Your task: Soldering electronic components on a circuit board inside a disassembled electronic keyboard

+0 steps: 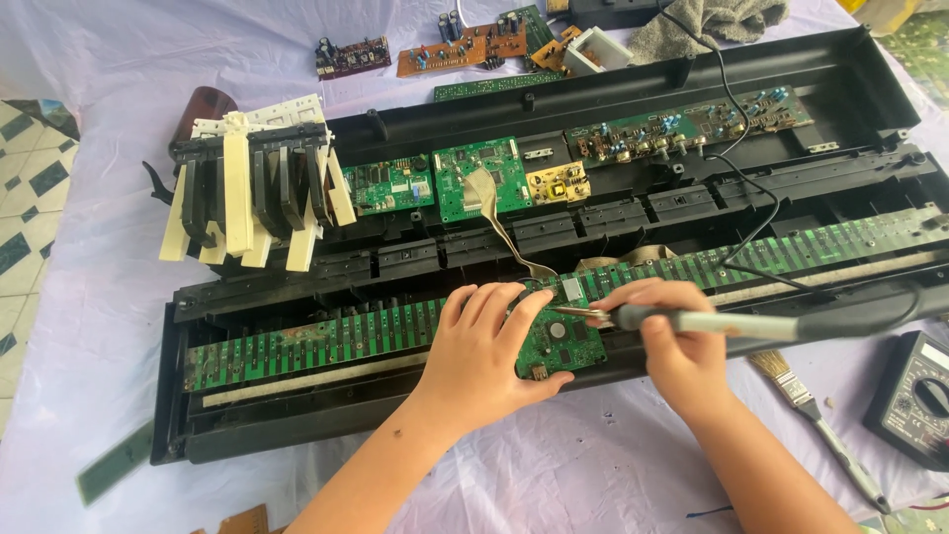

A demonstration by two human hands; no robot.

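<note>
The left hand [484,351] lies flat with fingers spread on a small green circuit board [559,344], pinning it to the front edge of an opened black keyboard case [297,415]. The right hand [662,336] is closed around the grip of a soldering iron [692,321], whose tip touches the board's upper edge, just beside the left fingertips. The iron's black cord [751,237] runs away toward 1 o'clock across the case.

Under both hands a long green contact strip [316,341] stretches from 9 to 3 o'clock. At 12 o'clock, deeper in the case, sit more green boards [479,173] and a yellow one [557,183], joined by a grey ribbon cable [499,222]. At 10 o'clock a stack of removed white and black piano keys [252,188] stands on the case.

Everything rests on a pale lilac cloth [99,326] spread over the floor; patterned tiles [25,198] show at 9 o'clock. On the cloth lie a paintbrush [816,415] at 4 o'clock, a black multimeter [914,396] at 3 o'clock, brown loose boards [460,44] at 12 o'clock and a grey rag [707,20] at 1 o'clock.
</note>
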